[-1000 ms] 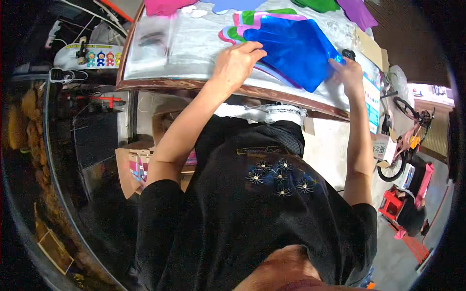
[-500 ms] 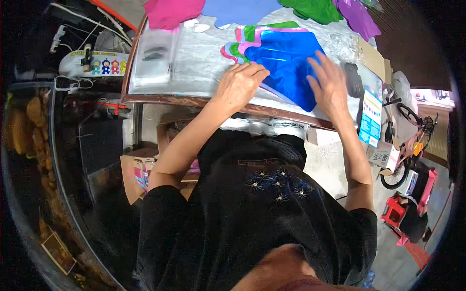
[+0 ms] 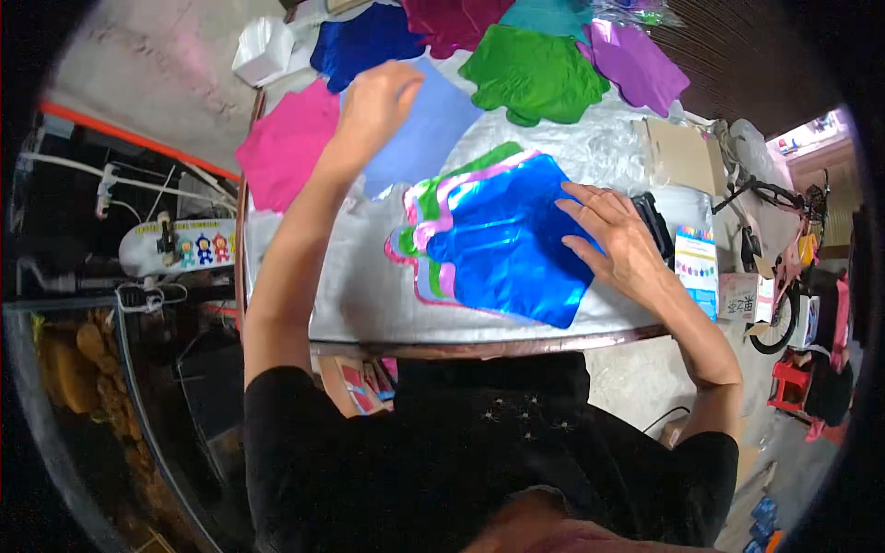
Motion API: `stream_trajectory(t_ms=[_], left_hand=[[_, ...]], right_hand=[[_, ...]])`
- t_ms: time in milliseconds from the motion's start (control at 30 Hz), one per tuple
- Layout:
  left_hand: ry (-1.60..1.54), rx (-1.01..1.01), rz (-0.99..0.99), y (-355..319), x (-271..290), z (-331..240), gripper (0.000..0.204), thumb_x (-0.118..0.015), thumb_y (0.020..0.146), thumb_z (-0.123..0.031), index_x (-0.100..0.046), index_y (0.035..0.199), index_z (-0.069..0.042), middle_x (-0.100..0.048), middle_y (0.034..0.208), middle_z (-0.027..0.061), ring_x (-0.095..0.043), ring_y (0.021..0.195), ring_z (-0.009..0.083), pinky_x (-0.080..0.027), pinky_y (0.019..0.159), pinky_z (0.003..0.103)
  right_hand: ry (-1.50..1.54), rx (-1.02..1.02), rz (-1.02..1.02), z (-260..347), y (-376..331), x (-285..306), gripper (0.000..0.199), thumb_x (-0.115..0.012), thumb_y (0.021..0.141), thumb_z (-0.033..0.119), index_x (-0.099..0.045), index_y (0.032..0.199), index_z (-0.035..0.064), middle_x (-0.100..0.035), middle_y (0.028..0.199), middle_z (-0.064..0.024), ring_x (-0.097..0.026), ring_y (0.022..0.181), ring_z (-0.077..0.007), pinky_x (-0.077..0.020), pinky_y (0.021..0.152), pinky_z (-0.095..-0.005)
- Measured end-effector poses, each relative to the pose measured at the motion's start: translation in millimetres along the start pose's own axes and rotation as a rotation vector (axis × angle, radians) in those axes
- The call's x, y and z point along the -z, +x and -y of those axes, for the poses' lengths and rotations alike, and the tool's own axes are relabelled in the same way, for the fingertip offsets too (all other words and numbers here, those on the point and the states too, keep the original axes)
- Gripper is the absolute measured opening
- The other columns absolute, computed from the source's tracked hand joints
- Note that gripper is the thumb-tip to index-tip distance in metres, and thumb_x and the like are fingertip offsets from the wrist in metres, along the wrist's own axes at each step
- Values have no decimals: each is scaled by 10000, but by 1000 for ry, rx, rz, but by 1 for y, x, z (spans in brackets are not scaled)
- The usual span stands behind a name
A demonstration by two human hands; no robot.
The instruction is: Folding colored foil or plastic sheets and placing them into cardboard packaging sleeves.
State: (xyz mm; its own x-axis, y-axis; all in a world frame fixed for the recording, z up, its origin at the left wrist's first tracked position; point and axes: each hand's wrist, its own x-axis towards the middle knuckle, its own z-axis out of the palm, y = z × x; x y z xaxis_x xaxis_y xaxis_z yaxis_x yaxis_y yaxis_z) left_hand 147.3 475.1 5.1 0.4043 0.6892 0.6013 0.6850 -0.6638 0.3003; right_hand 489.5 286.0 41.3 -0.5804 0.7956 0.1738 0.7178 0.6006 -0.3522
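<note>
A fanned stack of flat foil pieces, apparently uninflated foil balloons, lies before me. Its shiny blue top foil (image 3: 516,240) overlaps pink and green ones (image 3: 430,203), whose scalloped edges show on the left. My right hand (image 3: 613,235) is open, fingers stretched over the blue foil's right side. My left hand (image 3: 373,106) is raised at the far left, above a light blue foil (image 3: 419,129) and just below a dark blue foil (image 3: 369,44). Its fingers are loosely bent and partly turned from view, with nothing visible in them.
More flat foils lie around: hot pink (image 3: 290,147), green (image 3: 535,74), purple (image 3: 636,64), crimson (image 3: 456,20). A cardboard box (image 3: 684,152), a black object (image 3: 652,226) and a blue-white printed package (image 3: 695,272) are on the right. A white container (image 3: 263,51) stands far left.
My left hand has left the stack's near left edge and moved far left. My right hand stays by the blue foil. The view has shifted, showing more of the table's far side.
</note>
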Motion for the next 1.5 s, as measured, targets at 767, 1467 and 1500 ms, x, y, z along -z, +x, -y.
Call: stream_trajectory(t_ms=[767, 1467, 1500], left_hand=[[137, 213, 86, 135, -158, 118, 170, -735, 809, -272, -803, 874, -130, -746, 931, 161, -730, 873, 337, -592, 805, 447], [-345, 723, 148, 142, -164, 152, 287, -871, 733, -332, -802, 881, -96, -750, 832, 44, -667, 747, 150, -527, 732, 301], [-370, 736, 185, 142, -164, 157, 241, -849, 754, -314, -802, 884, -117, -756, 885, 55, -692, 822, 195, -534, 789, 326]], right_hand=[[-52, 124, 76, -106, 119, 2, 390, -709, 871, 98, -636, 1250, 38, -641, 1295, -163, -621, 1158, -323, -406, 1090, -496], [-376, -200, -46, -218, 326, -98, 455, -579, 974, 229, -541, 1419, 140, -466, 1527, -89, -409, 1418, -332, -379, 1104, -561], [-372, -180, -48, -217, 326, -97, 445, -567, 987, 262, -546, 1419, 154, -455, 1537, -86, -389, 1432, -331, -358, 1114, -575]])
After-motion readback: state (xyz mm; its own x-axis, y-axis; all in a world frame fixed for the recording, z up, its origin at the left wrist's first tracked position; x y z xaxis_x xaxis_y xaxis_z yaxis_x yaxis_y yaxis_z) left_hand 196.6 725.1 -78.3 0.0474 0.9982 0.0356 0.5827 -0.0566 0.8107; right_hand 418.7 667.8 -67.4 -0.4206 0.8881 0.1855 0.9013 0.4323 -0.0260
